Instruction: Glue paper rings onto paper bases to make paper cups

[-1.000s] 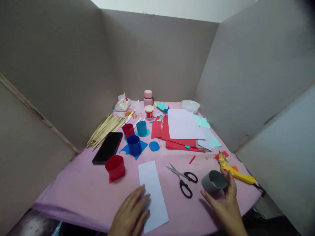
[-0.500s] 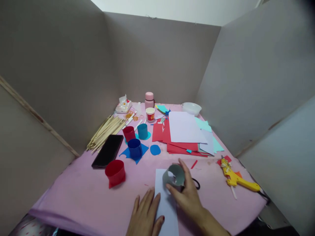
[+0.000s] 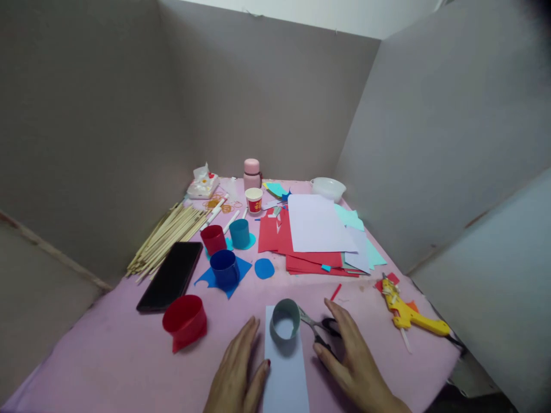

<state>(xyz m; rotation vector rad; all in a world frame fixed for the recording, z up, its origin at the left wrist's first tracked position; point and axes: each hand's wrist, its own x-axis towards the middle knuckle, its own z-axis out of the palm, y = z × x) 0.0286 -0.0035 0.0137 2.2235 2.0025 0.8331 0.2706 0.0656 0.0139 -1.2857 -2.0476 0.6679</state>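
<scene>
A grey paper ring (image 3: 284,328) stands upright on the far end of a pale paper strip (image 3: 286,373) at the near edge of the pink table. My left hand (image 3: 239,373) lies flat with its fingers out, pressing the strip's left edge. My right hand (image 3: 350,358) rests to the right of the ring with its fingers spread, lying over black-handled scissors (image 3: 321,330). Neither hand holds anything that I can see.
A red paper cup (image 3: 185,323), a black phone (image 3: 171,276), small dark red, teal and blue cups (image 3: 224,268), wooden sticks (image 3: 166,233), a stack of red and white paper (image 3: 316,232), a yellow glue gun (image 3: 407,312) and a white bowl (image 3: 328,188) lie around. Grey partition walls close in three sides.
My right hand carried the grey ring from the right side over to the paper strip, set it down upright and let go. My left hand stayed on the strip.
</scene>
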